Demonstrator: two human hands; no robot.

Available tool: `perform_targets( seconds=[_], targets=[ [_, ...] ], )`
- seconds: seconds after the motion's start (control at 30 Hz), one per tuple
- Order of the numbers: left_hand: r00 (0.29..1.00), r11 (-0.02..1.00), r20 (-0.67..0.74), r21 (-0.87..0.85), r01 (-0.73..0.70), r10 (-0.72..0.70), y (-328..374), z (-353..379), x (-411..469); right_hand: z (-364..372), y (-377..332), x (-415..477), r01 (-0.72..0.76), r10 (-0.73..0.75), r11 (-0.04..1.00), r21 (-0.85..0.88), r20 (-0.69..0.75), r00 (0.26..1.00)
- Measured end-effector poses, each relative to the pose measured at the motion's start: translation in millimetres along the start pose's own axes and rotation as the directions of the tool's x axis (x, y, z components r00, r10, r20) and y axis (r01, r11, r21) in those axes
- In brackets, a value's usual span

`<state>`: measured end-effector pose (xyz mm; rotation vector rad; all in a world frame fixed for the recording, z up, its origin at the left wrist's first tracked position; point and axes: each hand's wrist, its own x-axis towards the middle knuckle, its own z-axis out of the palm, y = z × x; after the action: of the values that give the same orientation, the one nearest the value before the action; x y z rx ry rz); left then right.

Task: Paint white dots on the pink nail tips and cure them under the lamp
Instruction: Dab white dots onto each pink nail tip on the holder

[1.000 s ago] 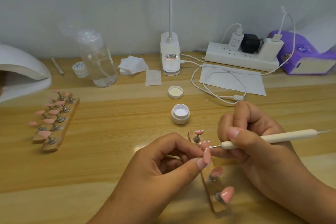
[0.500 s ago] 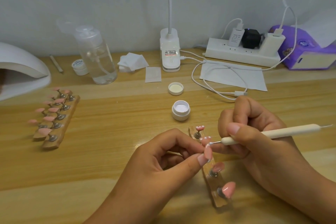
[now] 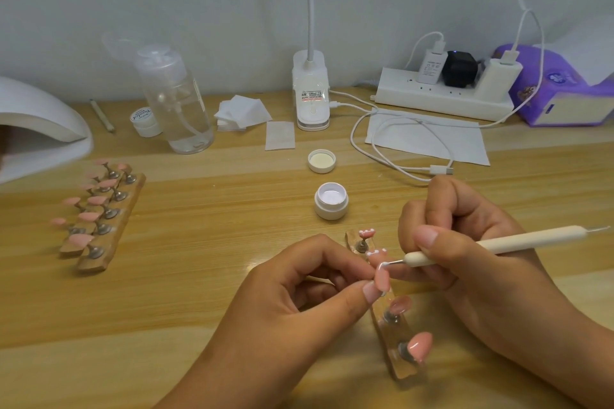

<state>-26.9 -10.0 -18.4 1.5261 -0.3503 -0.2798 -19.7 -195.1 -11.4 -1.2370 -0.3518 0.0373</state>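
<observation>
So, glossy pink nail tip [image 3: 382,279] pinched in left fingers [image 3: 334,253], right fingers [image 3: 442,246] gripping pen [image 3: 515,241].

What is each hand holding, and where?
Right hand: dotting pen, near its working end. Left hand: pink nail tip, pinched at its near end.

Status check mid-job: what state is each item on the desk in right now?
White gel pot: open, lid off.
Pot lid: upturned on the table.
Pink nail tip: pinched by left hand.
Dotting tool: gripped by right hand, point on that nail.
Cable plug: unplugged, lying loose.
</observation>
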Motion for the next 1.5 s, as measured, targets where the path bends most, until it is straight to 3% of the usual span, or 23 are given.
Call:
perform_targets(
  seconds=[1.3, 1.5],
  targets=[
    [1.0, 1.0, -0.01, -0.008, 0.006, -0.006, -0.9, 0.8, 0.4, -1.9, 2.5, 1.1, 0.015, -0.015, 1.0, -0.028, 0.0, 1.0],
    [1.0, 1.0, -0.006, -0.025, 0.002, -0.002, -0.5, 0.9, 0.7, -2.1, 1.0, 0.6, -0.006, 0.006, 1.0, 0.03, -0.023, 1.0]
  ],
)
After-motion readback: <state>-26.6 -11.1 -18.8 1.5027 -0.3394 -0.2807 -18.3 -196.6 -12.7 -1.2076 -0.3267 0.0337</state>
